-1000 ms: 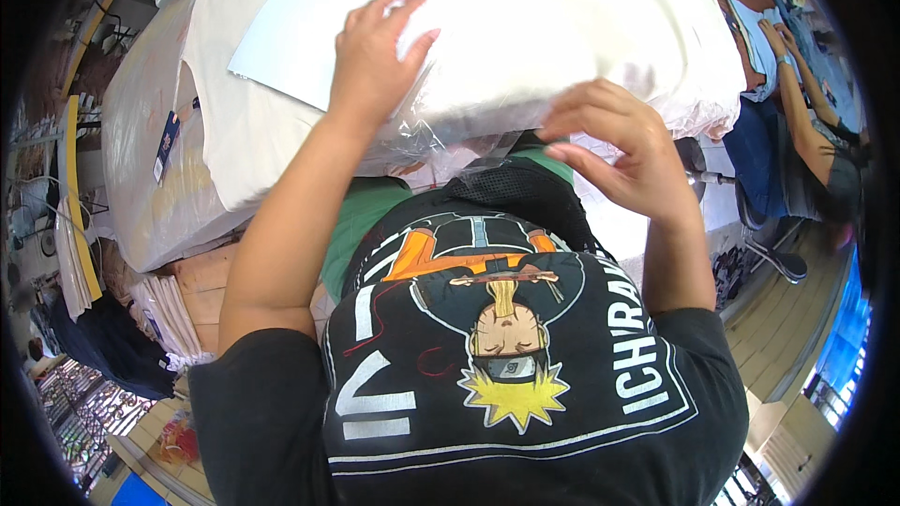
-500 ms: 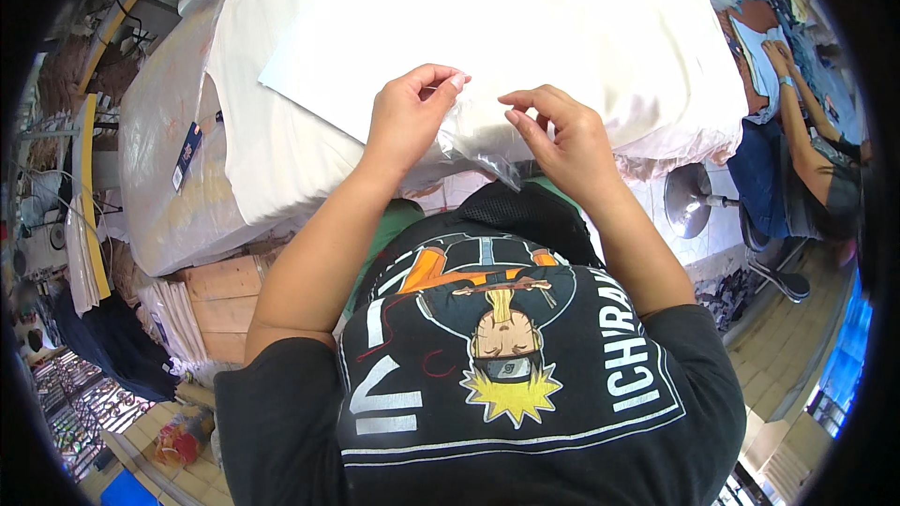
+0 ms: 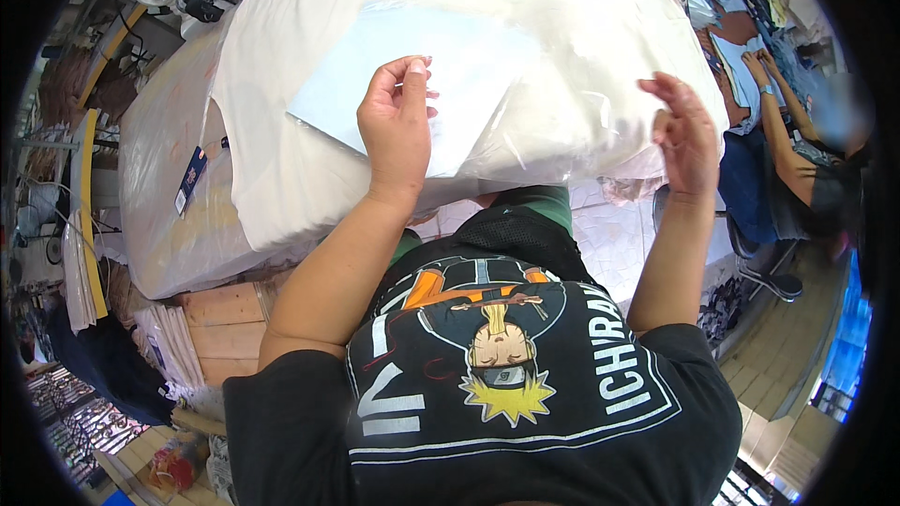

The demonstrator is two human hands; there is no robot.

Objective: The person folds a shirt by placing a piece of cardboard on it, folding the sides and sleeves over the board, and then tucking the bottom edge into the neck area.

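Wooden boards (image 3: 223, 323) (pale) near dark cloth (image 3: 108, 361).

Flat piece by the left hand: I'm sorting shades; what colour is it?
The flat piece is pale blue, clearest in the head view.

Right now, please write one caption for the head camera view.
Bare left hand above a flat pale-blue rectangular piece, bare right hand beside clear plastic film, over cream cloth.

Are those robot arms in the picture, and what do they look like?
No, they are a person's own. The left hand and right hand wear no gloves, and the forearms are bare, with no watch or bracelet that I can see. Short, plain black sleeves cover the upper arms, part of a black T-shirt with a printed cartoon figure.
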